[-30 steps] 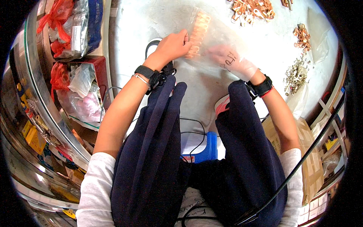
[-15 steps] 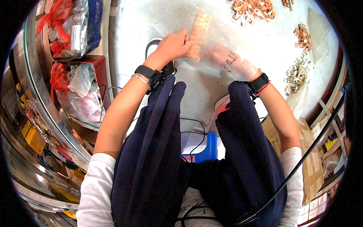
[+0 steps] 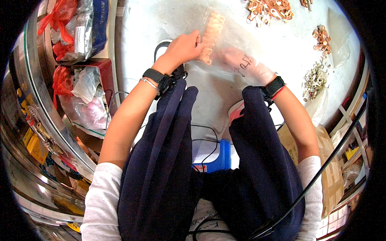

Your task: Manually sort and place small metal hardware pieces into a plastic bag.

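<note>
A clear plastic bag [image 3: 237,34] with dark handwriting on it is held above the floor, ahead of my knees. Along its left side, a row of copper cable lugs [image 3: 213,34] lies stacked inside. My left hand [image 3: 184,49] is closed in a fist on the bag's left edge, right beside the lugs. My right hand [image 3: 241,62] is inside the bag up to the wrist. Cloudy film blurs its fingers, so their pose and anything between them are unclear.
Copper lugs lie in a large pile [image 3: 268,12] and a smaller pile [image 3: 322,40]. Small silvery parts [image 3: 315,80] are heaped at the right. A glass-edged shelf [image 3: 60,116] stands left, and a cardboard box [image 3: 327,168] right. A black cable [image 3: 321,172] crosses the lower right.
</note>
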Demonstrator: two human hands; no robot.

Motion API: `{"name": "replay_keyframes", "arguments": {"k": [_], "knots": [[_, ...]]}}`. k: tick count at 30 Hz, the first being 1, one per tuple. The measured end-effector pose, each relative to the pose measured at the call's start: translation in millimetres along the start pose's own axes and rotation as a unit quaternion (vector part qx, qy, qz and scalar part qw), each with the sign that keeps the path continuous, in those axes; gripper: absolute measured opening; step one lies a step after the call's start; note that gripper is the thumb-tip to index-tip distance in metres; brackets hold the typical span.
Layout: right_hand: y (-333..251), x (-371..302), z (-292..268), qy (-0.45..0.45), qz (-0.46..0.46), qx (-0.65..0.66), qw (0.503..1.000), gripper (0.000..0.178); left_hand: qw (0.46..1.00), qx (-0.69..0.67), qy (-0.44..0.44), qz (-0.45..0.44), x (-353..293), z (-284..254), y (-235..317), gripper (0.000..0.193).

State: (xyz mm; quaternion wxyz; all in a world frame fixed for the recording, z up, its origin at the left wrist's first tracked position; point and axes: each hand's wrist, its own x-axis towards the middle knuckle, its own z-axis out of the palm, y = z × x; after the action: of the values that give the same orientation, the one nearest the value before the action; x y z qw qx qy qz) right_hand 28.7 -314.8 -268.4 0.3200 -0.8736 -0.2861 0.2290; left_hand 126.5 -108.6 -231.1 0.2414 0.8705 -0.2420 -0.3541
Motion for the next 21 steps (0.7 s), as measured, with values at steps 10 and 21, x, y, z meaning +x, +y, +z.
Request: {"name": "replay_keyframes", "arguments": {"k": [10, 21], "knots": [[53, -1, 94, 0.230, -0.100, -0.124, 0.960, 0.022, 1.000, -0.022, -0.008, 0.006, 2, 0, -2, 0.022], [23, 0, 37, 0.049, -0.022, 0.000, 0.999, 0.020, 0.998, -0.038, -0.028, 0.030, 4, -1, -9, 0.018]]}}
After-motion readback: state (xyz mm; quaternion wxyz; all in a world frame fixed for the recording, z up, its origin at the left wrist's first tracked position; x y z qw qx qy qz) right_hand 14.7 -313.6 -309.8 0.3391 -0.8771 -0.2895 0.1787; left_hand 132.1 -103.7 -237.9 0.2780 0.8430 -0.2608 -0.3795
